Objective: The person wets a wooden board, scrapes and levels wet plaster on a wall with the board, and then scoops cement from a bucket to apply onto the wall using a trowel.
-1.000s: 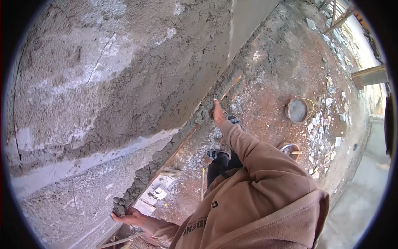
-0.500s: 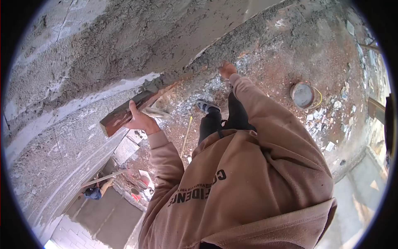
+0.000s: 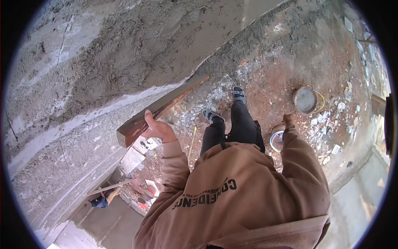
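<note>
My left hand [image 3: 158,128] grips a long wooden board [image 3: 159,106] near its closer end, thumb on top. The board slants up and right beside the wall [image 3: 124,62], which is rough with wet grey mortar above a pale ledge. Little mortar shows on the board's upper face. My right hand [image 3: 288,119] is out to the right with its fingers curled, above a bucket [image 3: 277,139]; whether it holds anything is hidden.
A round bucket of grey material [image 3: 305,100] with a yellow handle stands on the dirt floor. Broken tile pieces [image 3: 336,149] lie to the right. A thin stick [image 3: 192,143] is near my feet. Another person [image 3: 100,201] is at the lower left.
The mortar-laden board has come away from the wall, its mortar mostly gone, and my left hand has shifted its grip. My right hand has left the board and moved right, toward the bucket.
</note>
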{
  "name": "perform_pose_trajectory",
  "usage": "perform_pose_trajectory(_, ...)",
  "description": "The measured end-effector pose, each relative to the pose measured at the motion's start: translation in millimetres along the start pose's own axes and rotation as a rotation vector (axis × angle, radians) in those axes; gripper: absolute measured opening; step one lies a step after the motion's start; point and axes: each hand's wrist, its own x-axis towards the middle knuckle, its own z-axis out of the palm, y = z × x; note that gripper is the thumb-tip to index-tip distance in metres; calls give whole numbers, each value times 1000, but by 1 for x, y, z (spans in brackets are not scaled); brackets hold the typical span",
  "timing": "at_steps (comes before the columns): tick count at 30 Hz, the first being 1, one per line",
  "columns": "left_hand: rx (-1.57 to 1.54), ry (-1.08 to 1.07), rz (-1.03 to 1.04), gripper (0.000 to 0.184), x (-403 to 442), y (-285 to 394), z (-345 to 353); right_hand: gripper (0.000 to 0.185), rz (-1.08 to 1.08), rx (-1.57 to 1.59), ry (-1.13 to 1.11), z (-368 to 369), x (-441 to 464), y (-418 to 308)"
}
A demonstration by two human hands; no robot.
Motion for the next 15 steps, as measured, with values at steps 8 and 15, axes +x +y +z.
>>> perform_pose_trajectory(8, -192, -284, 17, 59, 29, 122, -10, 31, 56, 817, -721, 18, -224, -345)
perform_pose_trajectory(15, -474, -422, -106, 37, 133, 225, -129, 87, 429, 1575, -1290, 25, -377, -480)
